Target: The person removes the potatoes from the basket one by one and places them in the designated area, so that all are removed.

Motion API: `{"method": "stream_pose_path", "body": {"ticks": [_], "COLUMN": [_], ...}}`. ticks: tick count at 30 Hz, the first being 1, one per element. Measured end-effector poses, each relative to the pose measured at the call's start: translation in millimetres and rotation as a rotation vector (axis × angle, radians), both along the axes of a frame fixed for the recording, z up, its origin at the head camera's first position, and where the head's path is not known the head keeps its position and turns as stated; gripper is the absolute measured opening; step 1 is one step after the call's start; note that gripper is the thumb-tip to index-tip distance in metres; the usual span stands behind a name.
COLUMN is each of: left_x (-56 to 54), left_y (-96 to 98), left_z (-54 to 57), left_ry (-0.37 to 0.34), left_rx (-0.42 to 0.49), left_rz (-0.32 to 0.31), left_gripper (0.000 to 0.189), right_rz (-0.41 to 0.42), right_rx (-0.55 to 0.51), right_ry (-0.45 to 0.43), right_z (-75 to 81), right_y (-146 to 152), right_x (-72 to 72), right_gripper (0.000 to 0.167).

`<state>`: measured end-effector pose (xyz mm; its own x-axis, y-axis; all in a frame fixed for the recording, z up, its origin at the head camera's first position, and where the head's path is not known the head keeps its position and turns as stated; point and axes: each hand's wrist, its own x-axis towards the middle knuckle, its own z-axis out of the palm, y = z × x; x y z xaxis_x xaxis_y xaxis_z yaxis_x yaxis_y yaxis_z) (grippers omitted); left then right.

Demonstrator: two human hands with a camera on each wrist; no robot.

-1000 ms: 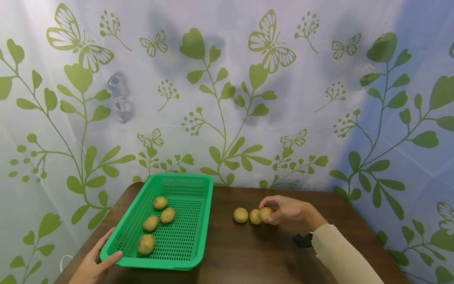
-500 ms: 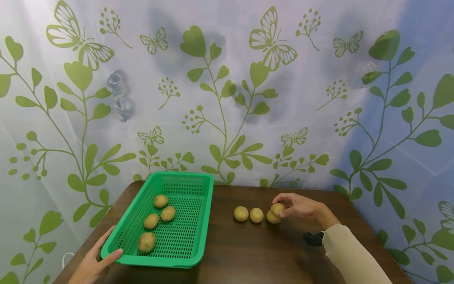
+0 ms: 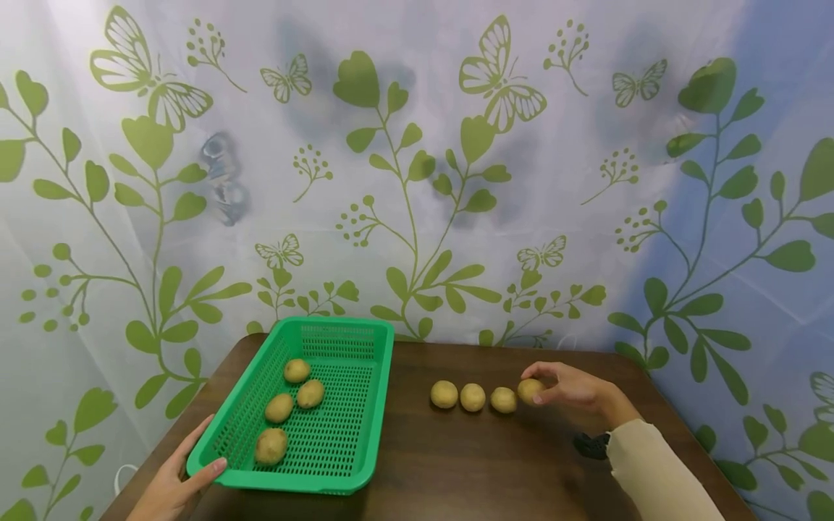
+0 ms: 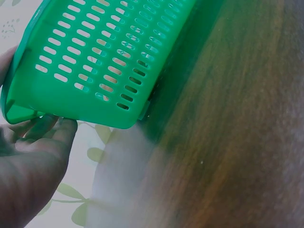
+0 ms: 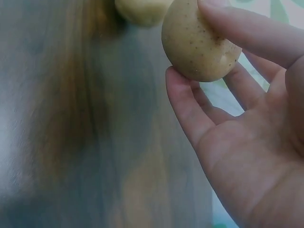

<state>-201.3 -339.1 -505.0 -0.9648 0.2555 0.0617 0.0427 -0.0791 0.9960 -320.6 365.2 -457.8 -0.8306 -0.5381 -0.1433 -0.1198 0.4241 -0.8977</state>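
Observation:
My right hand (image 3: 576, 388) pinches a yellow-brown potato (image 3: 531, 391) between thumb and fingers, at the right end of a row on the table. Up close in the right wrist view, this potato (image 5: 197, 45) shows small dark specks. To its left lie three more potatoes, the nearest one (image 3: 503, 400) right beside it, then a middle one (image 3: 472, 397) and a far-left one (image 3: 444, 394). My left hand (image 3: 172, 481) grips the near left corner of a green perforated plastic basket (image 3: 380, 405), thumb over the rim. Several potatoes, one of them large (image 3: 271, 446), lie inside the basket's left half.
The dark brown wooden table (image 3: 449, 470) ends at a hanging curtain (image 3: 417, 181) with green leaves and butterflies. A black object (image 3: 591, 446) sits below my right wrist, by the beige sleeve (image 3: 658, 467). A white cord loop (image 3: 124, 477) shows left of the table.
My right hand has carried its potato rightward, from above the row to its right end, and lower. The potatoes beneath have come into full view. The left hand stays on the basket.

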Motion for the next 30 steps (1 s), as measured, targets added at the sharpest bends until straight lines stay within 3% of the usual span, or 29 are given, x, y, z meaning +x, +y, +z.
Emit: {"method": "stream_pose_path", "body": {"ticks": [4,11,20,25,30], "left_x": [-0.5,-0.8,-2.0,-3.3,-2.4], "left_y": [-0.6,0.6,-0.6,-0.8,-1.4], "left_z": [-0.7,0.5,0.3,-0.4,-2.6], "left_ry": [0.025,0.033,0.035,0.037,0.057], "left_rx": [0.037,0.011,0.019,0.001,0.035], "left_rz": [-0.025,-0.011,-0.021,-0.015,-0.054], "left_gripper": [0.082,0.082,0.081,0.079,0.078], "right_rz": [-0.049,-0.098,-0.106,-0.104,-0.128], "right_rx": [0.010,-0.009,0.102,0.073,0.054], "right_ry": [0.011,-0.026,0.069,0.016,-0.079], "right_z": [-8.5,-23.5,-32.4,-30.8,-27.2], "right_y": [3.0,3.5,4.2,2.5,0.1], "right_x": [3.4,8.4,8.7,8.3,9.5], "right_gripper": [0.046,0.043,0.041,0.043,0.049]}}
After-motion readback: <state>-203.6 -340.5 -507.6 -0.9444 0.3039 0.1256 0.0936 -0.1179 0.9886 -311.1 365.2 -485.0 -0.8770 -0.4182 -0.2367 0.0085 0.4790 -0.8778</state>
